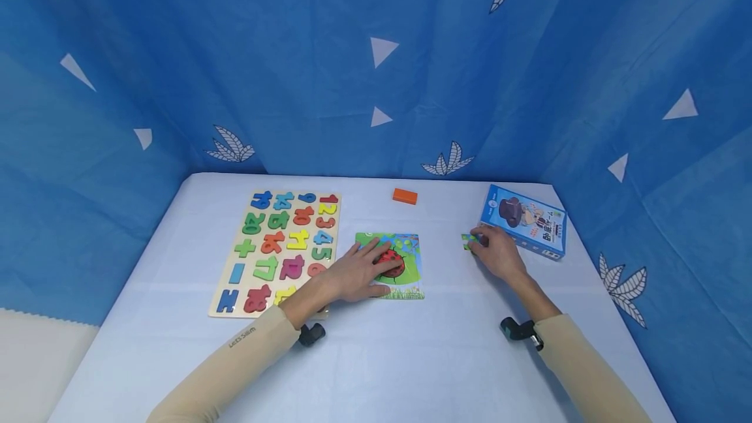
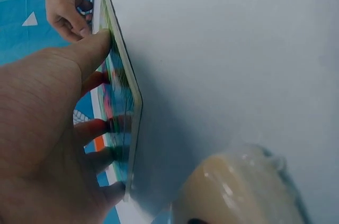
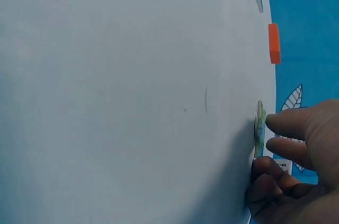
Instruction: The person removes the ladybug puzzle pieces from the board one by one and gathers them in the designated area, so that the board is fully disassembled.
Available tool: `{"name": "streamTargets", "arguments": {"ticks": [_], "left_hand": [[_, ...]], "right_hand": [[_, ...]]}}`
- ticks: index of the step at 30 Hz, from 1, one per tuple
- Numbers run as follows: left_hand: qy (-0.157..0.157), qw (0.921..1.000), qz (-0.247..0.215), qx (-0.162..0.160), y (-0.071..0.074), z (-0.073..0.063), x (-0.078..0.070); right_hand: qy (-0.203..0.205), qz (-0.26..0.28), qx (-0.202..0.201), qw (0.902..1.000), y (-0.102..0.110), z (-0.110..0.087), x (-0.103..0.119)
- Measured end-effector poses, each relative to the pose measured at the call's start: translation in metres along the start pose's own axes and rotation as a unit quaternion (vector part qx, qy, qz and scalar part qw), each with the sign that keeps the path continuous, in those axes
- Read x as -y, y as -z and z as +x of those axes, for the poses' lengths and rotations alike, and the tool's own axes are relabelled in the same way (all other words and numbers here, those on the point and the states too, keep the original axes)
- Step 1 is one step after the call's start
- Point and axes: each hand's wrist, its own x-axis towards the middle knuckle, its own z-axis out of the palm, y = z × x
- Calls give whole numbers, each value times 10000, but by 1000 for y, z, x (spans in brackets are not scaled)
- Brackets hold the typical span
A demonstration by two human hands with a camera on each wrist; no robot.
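Note:
My left hand lies spread over a square ladybug jigsaw puzzle, its fingertips and thumb on the printed face. In the left wrist view the puzzle's pale edge shows against the tabletop. Farther right, my right hand has curled fingers and thumb at a small green puzzle piece, beside the blue box. From the right wrist the same piece appears edge-on, low over the table, with the thumb and fingertips at its face and end. The hand hides part of it.
A wooden number board with colourful digits lies left of the puzzle, partly under my left forearm. Behind the puzzle sits an orange block. A blue game box is at the back right. Blue curtains border the white table.

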Motion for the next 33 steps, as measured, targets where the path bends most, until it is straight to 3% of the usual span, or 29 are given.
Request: {"name": "streamTargets", "arguments": {"ticks": [4, 11, 24, 33], "left_hand": [[19, 9999, -75, -123, 0, 0, 0], [6, 9992, -155, -365, 0, -1, -2], [72, 9993, 86, -344, -1, -3, -1], [163, 9991, -126, -376, 1, -3, 4]], "right_hand": [[31, 69, -182, 9998, -1, -3, 5], [531, 294, -254, 9978, -6, -6, 32], [875, 674, 495, 9927, -38, -9, 90], [985, 577, 1027, 9881, -57, -9, 104]]}}
